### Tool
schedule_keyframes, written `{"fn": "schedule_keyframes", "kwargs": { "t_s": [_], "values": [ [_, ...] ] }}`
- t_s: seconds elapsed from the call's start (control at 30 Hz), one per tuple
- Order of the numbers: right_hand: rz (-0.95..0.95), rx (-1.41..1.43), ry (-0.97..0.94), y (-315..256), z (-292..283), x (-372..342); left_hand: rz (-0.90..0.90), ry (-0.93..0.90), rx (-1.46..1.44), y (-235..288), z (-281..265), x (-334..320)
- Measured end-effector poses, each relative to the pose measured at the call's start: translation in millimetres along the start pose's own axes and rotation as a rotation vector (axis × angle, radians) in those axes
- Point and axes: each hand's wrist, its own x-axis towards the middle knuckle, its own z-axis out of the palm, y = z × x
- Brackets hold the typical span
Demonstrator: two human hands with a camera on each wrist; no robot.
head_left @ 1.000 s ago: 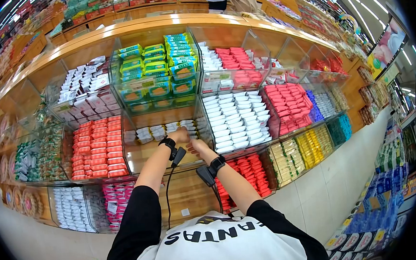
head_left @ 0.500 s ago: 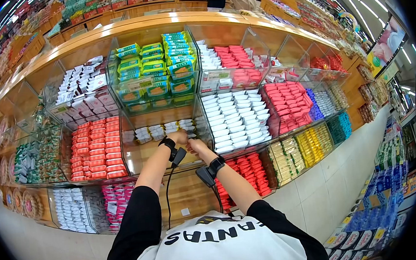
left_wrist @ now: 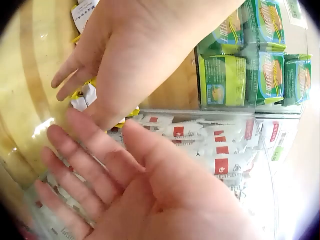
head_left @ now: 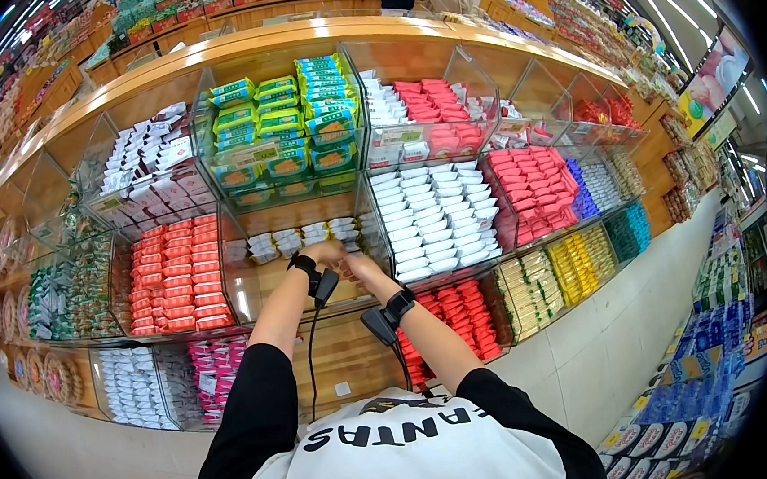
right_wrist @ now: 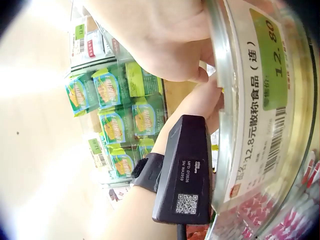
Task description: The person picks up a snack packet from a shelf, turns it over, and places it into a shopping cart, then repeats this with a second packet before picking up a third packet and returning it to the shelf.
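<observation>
My left hand (head_left: 323, 255) and right hand (head_left: 357, 267) are close together over the front of a wooden-floored display bin. Small white-and-yellow wrapped snack packets (head_left: 289, 240) lie in short rows at the bin's back, just beyond the hands. In the left wrist view, the left hand (left_wrist: 120, 65) stretches loosely bent fingers beside a packet (left_wrist: 86, 96), its thumb partly hidden. Palm showing and fingers spread, the right hand (left_wrist: 155, 185) has nothing in it; its fingertips overlap the left thumb there. From the right wrist, the right hand (right_wrist: 155, 40) hides part of the left.
Clear bin walls flank the hands, with white packets (head_left: 436, 222) on the right and orange-red packets (head_left: 179, 278) on the left. Green-and-yellow packets (head_left: 286, 148) fill the bin above. A price label (right_wrist: 260, 100) hangs on the curved front panel.
The left hand has drawn back slightly toward the body, so more of the packets behind it shows. The right hand has shifted slightly, remaining close beside the left. The head view has moved a little.
</observation>
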Motion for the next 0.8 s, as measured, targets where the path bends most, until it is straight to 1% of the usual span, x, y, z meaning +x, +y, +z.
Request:
{"fn": "schedule_keyframes", "kwargs": {
  "t_s": [0.13, 0.2, 0.23, 0.3, 0.33, 0.4, 0.43, 0.5, 0.53, 0.6, 0.63, 0.7, 0.73, 0.8],
  "values": [
    [-0.03, -0.013, 0.0, 3, 0, 3, 0.0, -0.01, 0.067, -13, -6, 18],
    [-0.036, -0.017, 0.003, 3, 0, 2, -0.04, -0.031, 0.09, -16, -6, 22],
    [-0.049, -0.004, 0.005, 1, 1, 0, -0.041, -0.031, 0.09, -5, -6, 11],
    [-0.061, 0.01, 0.005, 0, 2, -2, -0.014, -0.093, 0.179, 12, -6, -10],
    [-0.089, 0.037, -0.004, 0, 2, -1, -0.015, -0.093, 0.177, 13, -3, -11],
    [-0.118, 0.064, -0.014, -1, 2, -1, -0.069, 0.003, 0.321, 14, 1, -13],
    [-0.092, 0.051, -0.024, -3, 1, -2, -0.069, 0.002, 0.321, 5, 2, -4],
    [-0.067, 0.038, -0.035, -4, 1, -3, -0.231, -0.018, 0.295, -11, 2, 14],
    [-0.066, 0.033, -0.029, -4, 1, -3, -0.231, -0.018, 0.297, 2, 1, 2],
    [-0.065, 0.03, -0.023, -4, 2, -3, -0.155, -0.052, 0.22, 24, -1, -20],
    [-0.063, 0.019, 0.003, -3, 2, -4, -0.156, -0.053, 0.223, 20, -2, -16],
    [-0.06, 0.01, 0.028, -3, 3, -5, -0.048, -0.181, 0.368, 14, -4, -10],
    [-0.064, 0.016, 0.039, -3, 3, -5, -0.049, -0.182, 0.369, 16, -5, -12],
    [-0.07, 0.021, 0.046, -2, 1, -2, -0.15, -0.123, 0.169, 23, -6, -18]
  ]
}}
